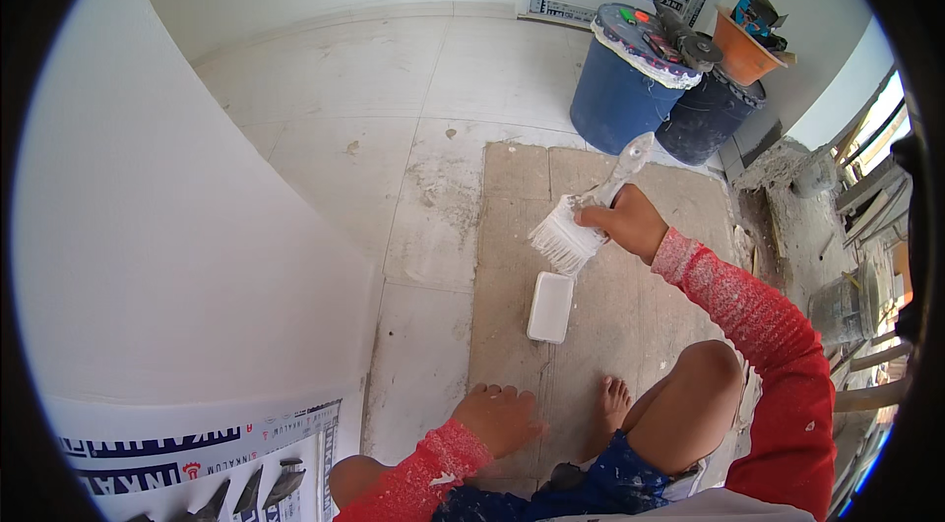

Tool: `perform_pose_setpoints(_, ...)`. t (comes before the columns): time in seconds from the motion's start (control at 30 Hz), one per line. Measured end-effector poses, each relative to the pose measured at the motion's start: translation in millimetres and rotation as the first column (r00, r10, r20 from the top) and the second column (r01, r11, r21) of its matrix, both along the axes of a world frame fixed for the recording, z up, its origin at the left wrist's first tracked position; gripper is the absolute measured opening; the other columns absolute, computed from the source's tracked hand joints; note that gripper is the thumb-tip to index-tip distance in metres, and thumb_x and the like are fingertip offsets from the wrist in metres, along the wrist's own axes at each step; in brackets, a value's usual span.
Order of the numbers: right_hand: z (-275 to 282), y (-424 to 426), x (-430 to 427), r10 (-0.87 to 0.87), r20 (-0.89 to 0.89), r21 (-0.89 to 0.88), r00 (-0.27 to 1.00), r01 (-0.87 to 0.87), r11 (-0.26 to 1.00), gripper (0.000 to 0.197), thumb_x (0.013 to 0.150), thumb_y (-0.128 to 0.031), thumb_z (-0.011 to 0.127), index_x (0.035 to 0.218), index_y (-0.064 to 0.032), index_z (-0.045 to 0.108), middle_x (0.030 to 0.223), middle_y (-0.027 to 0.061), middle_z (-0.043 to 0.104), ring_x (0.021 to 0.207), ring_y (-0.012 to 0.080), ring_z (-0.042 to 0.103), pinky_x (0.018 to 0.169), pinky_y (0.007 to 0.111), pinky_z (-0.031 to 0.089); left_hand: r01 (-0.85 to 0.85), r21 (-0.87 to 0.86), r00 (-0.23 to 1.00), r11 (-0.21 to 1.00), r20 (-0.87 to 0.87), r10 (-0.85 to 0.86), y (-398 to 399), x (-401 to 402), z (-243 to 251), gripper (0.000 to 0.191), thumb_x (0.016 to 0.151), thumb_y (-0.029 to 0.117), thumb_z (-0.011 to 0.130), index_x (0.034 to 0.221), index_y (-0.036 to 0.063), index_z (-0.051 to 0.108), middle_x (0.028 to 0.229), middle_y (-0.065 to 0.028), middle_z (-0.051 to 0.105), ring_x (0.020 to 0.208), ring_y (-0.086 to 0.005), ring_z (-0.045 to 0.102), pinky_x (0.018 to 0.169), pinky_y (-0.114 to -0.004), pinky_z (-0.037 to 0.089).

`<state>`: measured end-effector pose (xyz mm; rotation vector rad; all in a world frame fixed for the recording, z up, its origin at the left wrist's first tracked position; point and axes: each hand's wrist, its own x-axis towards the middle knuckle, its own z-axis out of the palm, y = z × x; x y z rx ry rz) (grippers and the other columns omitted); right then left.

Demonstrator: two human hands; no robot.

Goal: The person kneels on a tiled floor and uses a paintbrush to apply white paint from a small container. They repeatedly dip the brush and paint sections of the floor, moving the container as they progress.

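Observation:
My right hand [627, 221] grips a wide paintbrush [568, 236] where its handle meets the bristles. White paint coats the brush, whose bristles point down and to the left, with the handle rising up to the right. Just below the bristle tips, a small rectangular white tray [551, 306] lies on the beige floor tiles, with white inside it. My left hand [500, 419] is held low over my lap, near my knee, palm down with its fingers spread a little. It is slightly blurred and I see nothing in it.
A blue bucket [624, 98] with an angle grinder [694, 46] on its lid stands beside a dark bucket [698, 120] bearing an orange container [746, 50]. A white wall [221, 241] is at left, above a film-covered panel [170, 455]. Rubble and a grey bucket [845, 304] lie right.

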<state>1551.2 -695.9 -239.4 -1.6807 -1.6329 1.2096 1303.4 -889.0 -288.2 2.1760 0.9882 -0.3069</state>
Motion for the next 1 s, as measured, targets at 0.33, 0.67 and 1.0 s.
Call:
perform_pose_setpoints(0.33,41,-82,-35,0.121,-0.576,0.262,0.809,0.043,0.964,0.023,0.086,-0.015,0.072,0.102,0.0013,0.069,0.086,0.0079,0.07,0.077,0.0149,0.065,0.068,0.03,0.051,-0.468,0.112,0.878,0.877,-0.05,0.475,91,5,-158,0.057,0.096,0.052,0.054,0.127,0.0051,0.059,0.114,-0.0185,0.068,0.105,-0.0351,0.066,0.094,-0.045,0.051)
perform_pose_setpoints(0.67,14,-69,-28,0.217,-0.252,0.605,0.943,-0.021,0.796,0.022,0.08,-0.018,0.077,0.098,-0.0077,0.069,0.086,0.0067,0.067,0.068,0.0272,0.068,0.058,0.036,0.053,-0.598,0.14,0.713,0.789,-0.356,0.604,55,80,-270,0.056,0.09,0.045,0.062,0.128,0.0056,0.054,0.116,-0.0152,0.063,0.104,-0.0341,0.065,0.092,-0.045,0.052)
perform_pose_setpoints(1.0,26,-62,11,0.205,-0.131,0.655,0.97,-0.071,0.752,0.028,0.077,-0.016,0.077,0.102,-0.0065,0.069,0.083,0.0058,0.064,0.07,0.0226,0.068,0.059,0.034,0.055,-0.738,0.069,0.633,0.672,-0.275,0.724,65,135,-284,0.062,0.083,0.039,0.069,0.131,0.0056,0.048,0.12,-0.0124,0.058,0.109,-0.0318,0.061,0.09,-0.045,0.052)
